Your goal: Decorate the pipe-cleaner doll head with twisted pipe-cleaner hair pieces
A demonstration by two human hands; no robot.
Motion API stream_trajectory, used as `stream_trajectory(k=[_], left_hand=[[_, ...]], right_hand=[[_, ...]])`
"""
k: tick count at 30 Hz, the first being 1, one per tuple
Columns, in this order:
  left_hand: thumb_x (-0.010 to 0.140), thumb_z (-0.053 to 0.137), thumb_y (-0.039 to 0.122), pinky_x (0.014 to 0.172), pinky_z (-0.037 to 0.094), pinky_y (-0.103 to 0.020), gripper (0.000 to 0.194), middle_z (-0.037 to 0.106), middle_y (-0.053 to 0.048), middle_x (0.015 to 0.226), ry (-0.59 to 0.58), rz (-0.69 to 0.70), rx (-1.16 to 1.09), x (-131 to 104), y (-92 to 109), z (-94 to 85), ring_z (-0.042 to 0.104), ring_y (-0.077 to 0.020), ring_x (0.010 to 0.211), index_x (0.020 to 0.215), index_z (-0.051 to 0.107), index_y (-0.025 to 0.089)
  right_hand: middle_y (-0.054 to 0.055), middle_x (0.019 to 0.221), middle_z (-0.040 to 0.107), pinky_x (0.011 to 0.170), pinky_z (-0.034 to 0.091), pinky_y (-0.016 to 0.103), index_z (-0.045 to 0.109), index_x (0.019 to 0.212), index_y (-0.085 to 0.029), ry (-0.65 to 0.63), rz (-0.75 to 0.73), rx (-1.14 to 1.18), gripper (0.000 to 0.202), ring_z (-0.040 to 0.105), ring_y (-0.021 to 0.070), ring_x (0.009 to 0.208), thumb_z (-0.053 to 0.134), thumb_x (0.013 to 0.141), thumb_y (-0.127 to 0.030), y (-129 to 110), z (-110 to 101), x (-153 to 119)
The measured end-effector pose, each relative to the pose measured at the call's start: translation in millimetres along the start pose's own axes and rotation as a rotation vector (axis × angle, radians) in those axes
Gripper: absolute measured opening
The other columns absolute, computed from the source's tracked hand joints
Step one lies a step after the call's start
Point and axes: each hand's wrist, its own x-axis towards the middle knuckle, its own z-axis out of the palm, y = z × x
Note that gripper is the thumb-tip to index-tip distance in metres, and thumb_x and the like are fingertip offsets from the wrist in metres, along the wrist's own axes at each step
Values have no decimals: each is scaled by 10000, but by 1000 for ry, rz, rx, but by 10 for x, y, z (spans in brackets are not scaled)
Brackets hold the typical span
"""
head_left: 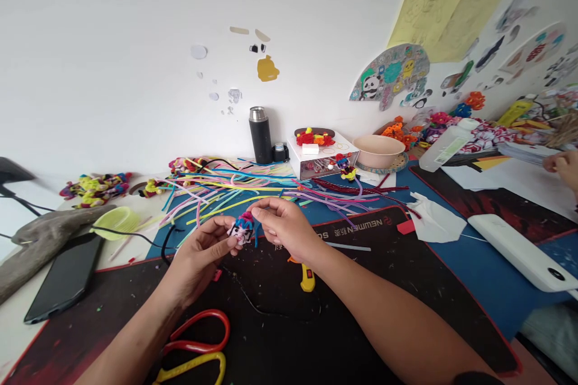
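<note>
Between my hands, above the black desk mat (271,343), is a small pipe-cleaner doll head (242,231) with a white face, black markings and a blue and magenta top. My left hand (205,246) pinches its lower left side between thumb and fingers. With thumb and index finger, my right hand (282,225) grips the magenta part at the top. A blue pipe-cleaner end hangs beside the head. Under my right wrist lies a yellow utility knife (307,278). Scissors with a red and a yellow handle (198,331) rest near my left forearm.
Many coloured pipe cleaners (226,192) spread behind my hands. Further back stand a black thermos (259,135), a white box (323,153) and a beige bowl (378,152). A phone (65,277) lies left, a white power bank (519,252) right. Another person's hand (564,167) is at the right edge.
</note>
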Motion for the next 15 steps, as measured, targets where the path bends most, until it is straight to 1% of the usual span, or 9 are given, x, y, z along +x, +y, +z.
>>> stream_trajectory(k=[6,15], left_hand=[[601,1064,338,644,587,-244,433,739,-32,825,1,2,3,6,-7,-11,656,-154,682,941,841,192],[568,1085,373,635,585,-220,448,737,-22,801,5,-5,5,2,5,2,667,-145,673,910,850,202]], right_hand=[[-126,542,419,445,200,244,696,953,-190,-16,2,-4,372,286,58,422,849,818,-501,51,0,8],[-128,544,397,436,193,245,688,949,-190,26,-16,7,384,283,61,426,849,813,-512,-19,4,-1]])
